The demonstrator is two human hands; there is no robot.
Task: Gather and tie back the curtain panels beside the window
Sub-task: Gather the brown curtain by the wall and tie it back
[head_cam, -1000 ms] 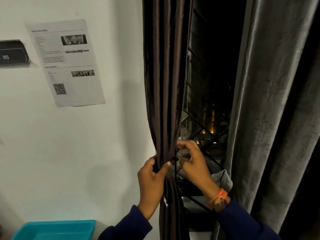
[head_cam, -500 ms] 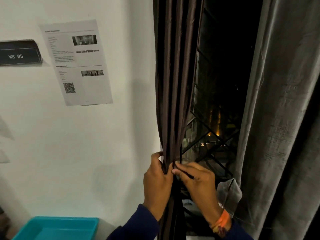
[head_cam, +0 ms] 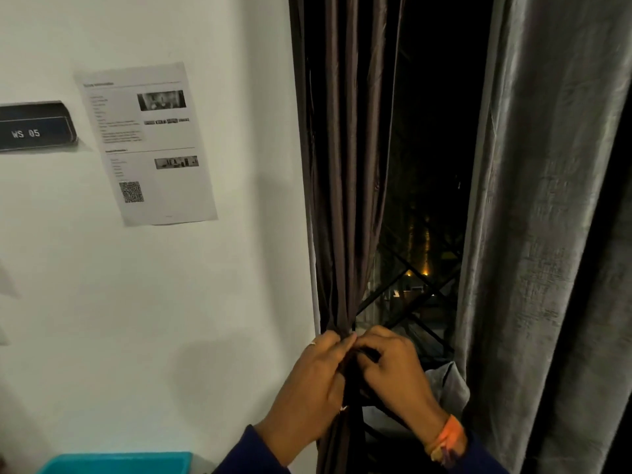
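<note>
While the brown curtain panel (head_cam: 345,186) hangs bunched just beside the window (head_cam: 434,200), the tie wants cinching tight w/ folds kept together. Left hand (head_cam: 307,388) grips the bunch; right hand (head_cam: 393,367) pinches something dark at it, prob. the tie. Grey panel (head_cam: 547,234) across the window hangs loose.

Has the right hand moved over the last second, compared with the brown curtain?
Yes. The right hand has closed in leftward from the window grille onto the brown curtain, meeting the left hand.
</note>
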